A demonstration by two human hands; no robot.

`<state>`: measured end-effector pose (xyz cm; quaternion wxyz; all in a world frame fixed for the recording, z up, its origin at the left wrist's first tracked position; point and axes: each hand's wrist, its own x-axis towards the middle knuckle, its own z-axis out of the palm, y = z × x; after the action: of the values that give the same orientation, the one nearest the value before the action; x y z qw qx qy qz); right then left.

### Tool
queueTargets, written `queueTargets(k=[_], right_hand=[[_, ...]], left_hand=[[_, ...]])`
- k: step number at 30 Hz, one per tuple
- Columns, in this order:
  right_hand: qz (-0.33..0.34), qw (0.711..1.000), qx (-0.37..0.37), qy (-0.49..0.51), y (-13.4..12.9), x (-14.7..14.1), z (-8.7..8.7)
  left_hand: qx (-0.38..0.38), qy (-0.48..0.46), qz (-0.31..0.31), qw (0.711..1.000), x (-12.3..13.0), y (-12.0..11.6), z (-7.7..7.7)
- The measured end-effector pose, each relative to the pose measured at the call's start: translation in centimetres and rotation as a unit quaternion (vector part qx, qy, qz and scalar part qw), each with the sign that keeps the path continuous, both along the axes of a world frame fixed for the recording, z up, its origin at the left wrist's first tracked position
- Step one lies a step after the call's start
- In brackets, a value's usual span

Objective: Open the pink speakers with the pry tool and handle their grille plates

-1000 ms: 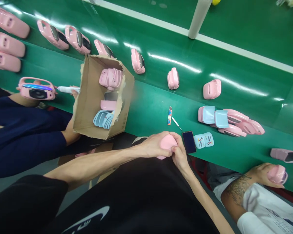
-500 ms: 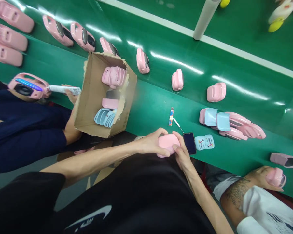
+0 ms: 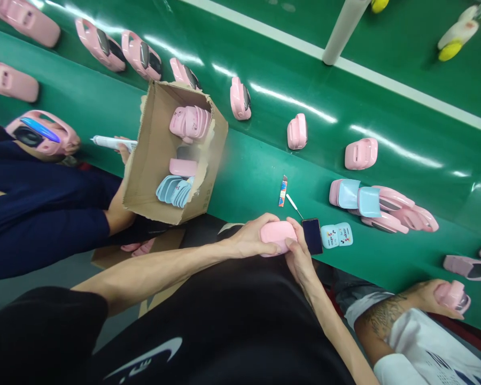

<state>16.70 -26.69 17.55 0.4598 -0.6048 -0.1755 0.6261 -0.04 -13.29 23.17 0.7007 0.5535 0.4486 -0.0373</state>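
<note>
The left hand (image 3: 253, 239) closes around a pink, rounded, smooth plastic piece (image 3: 278, 233) from nine o'clock, and the right hand (image 3: 300, 255) grips it from four, neither nearer (its long axis is hard to tell under the fingers). A dark, flat, rectangular phone (image 3: 312, 236) lies at three o'clock, just beside the right hand.

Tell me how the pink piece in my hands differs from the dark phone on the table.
The pink piece is gripped by the left hand and right hand; the phone lies on the green table. The pink piece is pale with rounded corners; the phone is dark with squarer ones. Both are roughly oblong.
</note>
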Motion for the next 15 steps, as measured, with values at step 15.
queueTargets(k=[15], right_hand=[[-0.011,0.983,-0.084,0.165,1.5,1.2,1.0]], left_hand=[[0.008,0.054,-0.027,0.998,0.7,1.0,-0.9]])
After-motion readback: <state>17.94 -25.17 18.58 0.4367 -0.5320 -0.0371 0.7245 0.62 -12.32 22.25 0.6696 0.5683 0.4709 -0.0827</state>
